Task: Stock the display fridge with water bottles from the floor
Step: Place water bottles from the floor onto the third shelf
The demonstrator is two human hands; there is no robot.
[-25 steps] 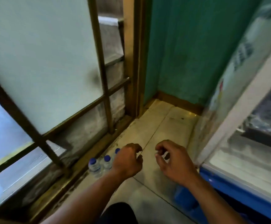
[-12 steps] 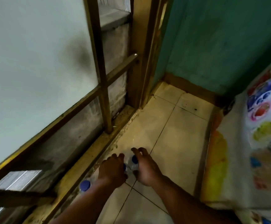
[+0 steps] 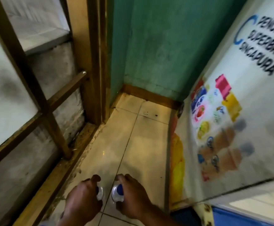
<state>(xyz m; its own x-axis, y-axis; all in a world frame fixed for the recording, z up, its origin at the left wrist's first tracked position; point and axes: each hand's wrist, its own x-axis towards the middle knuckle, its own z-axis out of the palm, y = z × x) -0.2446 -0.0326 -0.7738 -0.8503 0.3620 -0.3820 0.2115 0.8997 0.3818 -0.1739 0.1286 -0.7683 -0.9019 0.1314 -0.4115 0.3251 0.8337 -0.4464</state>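
Window frame (image 3: 46, 110), brown wood with pale panes, is taking up the whole left side and running down to a sill along the floor edge. Green wall (image 3: 157, 46) is closing off the far corner, with a wooden skirting at its foot. Fridge (image 3: 255, 128) is standing along the right. Its white panel is showing printed fruit, drinks and blurred dark lettering, and a blue edge is showing at bottom right. Floor (image 3: 133, 144), pale yellow tile, is lying between frame and fridge, with grime gathering on the sill side.

Both hands are reaching down at bottom centre, side by side, close but not touching. Left hand (image 3: 82, 201) is curling its fingers round the left bottle (image 3: 100, 194) and covering most of it. Right hand (image 3: 133, 194) is gripping the right bottle (image 3: 116, 195) at neck and shoulder, and the blue cap (image 3: 120, 187) is showing beside the fingers. Both bottles are sitting low over the tiles, between sill and fridge. Resting on the floor or lifted off it: cannot tell.
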